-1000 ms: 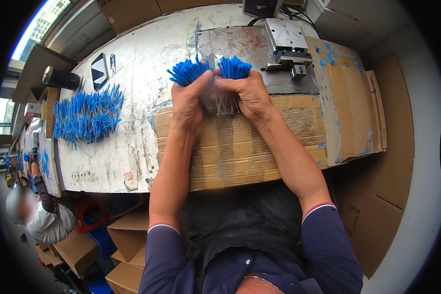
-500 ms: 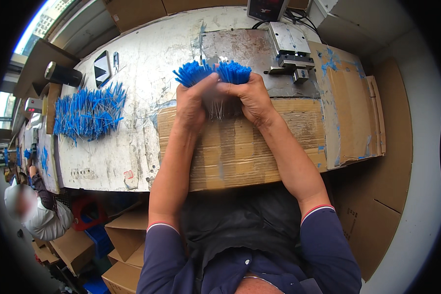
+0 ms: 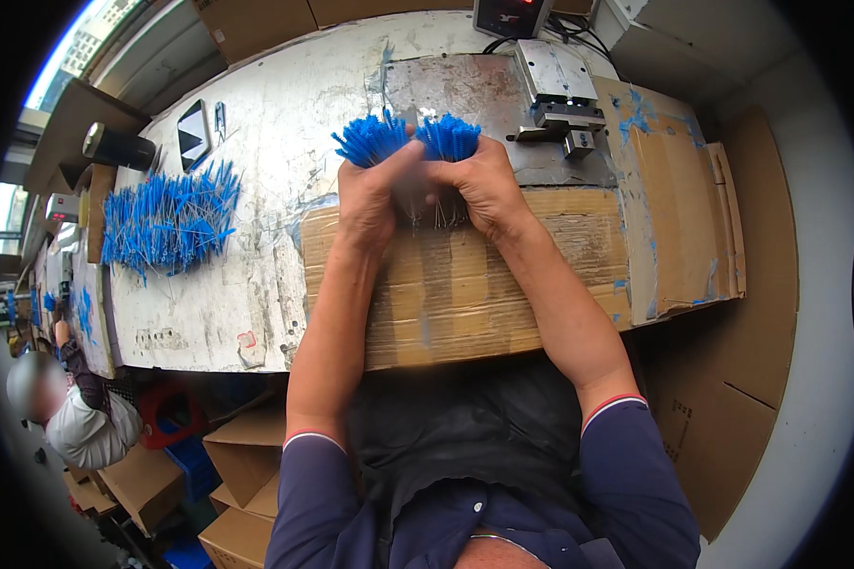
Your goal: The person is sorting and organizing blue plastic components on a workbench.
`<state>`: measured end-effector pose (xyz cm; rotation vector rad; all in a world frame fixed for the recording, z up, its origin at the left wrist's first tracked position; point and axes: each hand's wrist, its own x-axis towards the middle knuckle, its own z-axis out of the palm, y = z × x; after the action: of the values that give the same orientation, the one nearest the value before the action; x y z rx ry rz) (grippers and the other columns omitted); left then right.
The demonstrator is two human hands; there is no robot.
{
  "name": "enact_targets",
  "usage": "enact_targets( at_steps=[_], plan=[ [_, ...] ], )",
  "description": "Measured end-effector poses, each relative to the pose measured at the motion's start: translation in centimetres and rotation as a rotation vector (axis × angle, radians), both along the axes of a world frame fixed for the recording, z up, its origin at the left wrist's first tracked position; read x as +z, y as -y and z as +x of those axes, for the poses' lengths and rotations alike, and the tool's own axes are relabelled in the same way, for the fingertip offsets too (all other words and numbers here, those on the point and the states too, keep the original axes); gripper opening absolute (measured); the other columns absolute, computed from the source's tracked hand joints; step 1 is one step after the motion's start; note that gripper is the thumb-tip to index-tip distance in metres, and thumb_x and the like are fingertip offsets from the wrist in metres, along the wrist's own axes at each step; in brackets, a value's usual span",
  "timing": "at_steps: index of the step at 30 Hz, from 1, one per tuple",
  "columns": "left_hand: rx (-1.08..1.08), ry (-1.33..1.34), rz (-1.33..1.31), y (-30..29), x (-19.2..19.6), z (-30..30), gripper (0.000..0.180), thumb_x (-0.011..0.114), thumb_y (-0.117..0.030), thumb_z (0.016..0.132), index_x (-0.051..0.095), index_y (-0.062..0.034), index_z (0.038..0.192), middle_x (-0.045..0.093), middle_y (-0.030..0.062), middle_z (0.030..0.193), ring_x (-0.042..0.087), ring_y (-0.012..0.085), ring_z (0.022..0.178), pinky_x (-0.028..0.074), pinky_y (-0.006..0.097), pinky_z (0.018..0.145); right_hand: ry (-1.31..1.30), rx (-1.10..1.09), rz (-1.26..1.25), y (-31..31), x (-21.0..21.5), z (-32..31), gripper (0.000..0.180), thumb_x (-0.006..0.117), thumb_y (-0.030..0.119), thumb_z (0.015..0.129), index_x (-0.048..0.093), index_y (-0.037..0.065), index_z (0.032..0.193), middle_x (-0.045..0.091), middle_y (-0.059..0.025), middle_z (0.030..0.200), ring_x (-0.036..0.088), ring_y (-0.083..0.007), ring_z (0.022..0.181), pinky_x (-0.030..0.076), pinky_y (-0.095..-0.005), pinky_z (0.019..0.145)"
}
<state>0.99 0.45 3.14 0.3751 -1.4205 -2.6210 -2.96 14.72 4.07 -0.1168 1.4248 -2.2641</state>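
Observation:
Side by side over the worktable, my two hands each grip a bundle of thin wire brushes with blue bristles. My left hand (image 3: 365, 197) is closed round the left bundle of brushes (image 3: 370, 140), its thumb lying across toward the middle. The right bundle of brushes (image 3: 449, 137) is wrapped by my right hand (image 3: 489, 192). Blue bristled ends stick up above both fists, and thin bare wire stems hang below, between the wrists. The hands nearly touch at the thumbs; the fingers behind the bundles are partly hidden. At the left lies a big pile of similar brushes (image 3: 171, 220).
Under my forearms lies a worn cardboard sheet (image 3: 484, 294). A metal clamping fixture (image 3: 565, 114) stands at the back right, before a dark box with cables (image 3: 510, 17). A phone (image 3: 194, 135), small snips (image 3: 220, 121) and a black cylinder (image 3: 119, 145) lie back left. Another person (image 3: 90, 417) works far left.
Both hands keep their grip and stay almost in place. The wire stems below the hands have shifted slightly to the right, and the whole view has moved a little.

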Motion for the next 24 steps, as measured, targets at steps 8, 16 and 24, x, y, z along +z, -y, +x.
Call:
enact_targets(
  at_steps=[8, 16, 24],
  plan=[
    [0.049, -0.009, -0.048, 0.2, -0.7, 0.0, 0.020, 0.078, -0.004, 0.087, 0.071, -0.0011, 0.105, 0.073, 0.0075, 0.091, 0.071, 0.0170, 0.073, 0.059, 0.030, 0.059, -0.103, 0.028, 0.127, -0.2, -0.6, 0.0, 0.021, 0.077, -0.003, 0.084, 0.072, 0.000, 0.104, 0.070, -0.0034, 0.081, 0.065, -0.0104, 0.064, 0.054, -0.0253, 0.052],
    [0.077, -0.022, 0.037, 0.3, -0.6, 0.0, 0.020, 0.078, -0.004, 0.087, 0.070, -0.0016, 0.105, 0.073, 0.0091, 0.091, 0.072, 0.0191, 0.074, 0.062, 0.033, 0.058, -0.072, 0.069, 0.074, -0.3, -0.3, 0.0, 0.018, 0.079, 0.000, 0.084, 0.072, 0.000, 0.101, 0.069, -0.0025, 0.078, 0.063, -0.0102, 0.062, 0.051, -0.0243, 0.049],
    [0.060, -0.025, 0.028, 0.1, -0.1, 0.3, 0.021, 0.077, -0.003, 0.088, 0.067, -0.0029, 0.108, 0.073, 0.0136, 0.096, 0.072, 0.0236, 0.072, 0.064, 0.037, 0.055, -0.008, 0.080, -0.020, -0.3, -0.2, 0.0, 0.019, 0.078, -0.001, 0.083, 0.072, 0.000, 0.101, 0.070, -0.0046, 0.081, 0.064, -0.0119, 0.064, 0.053, -0.0249, 0.051]
  ],
)
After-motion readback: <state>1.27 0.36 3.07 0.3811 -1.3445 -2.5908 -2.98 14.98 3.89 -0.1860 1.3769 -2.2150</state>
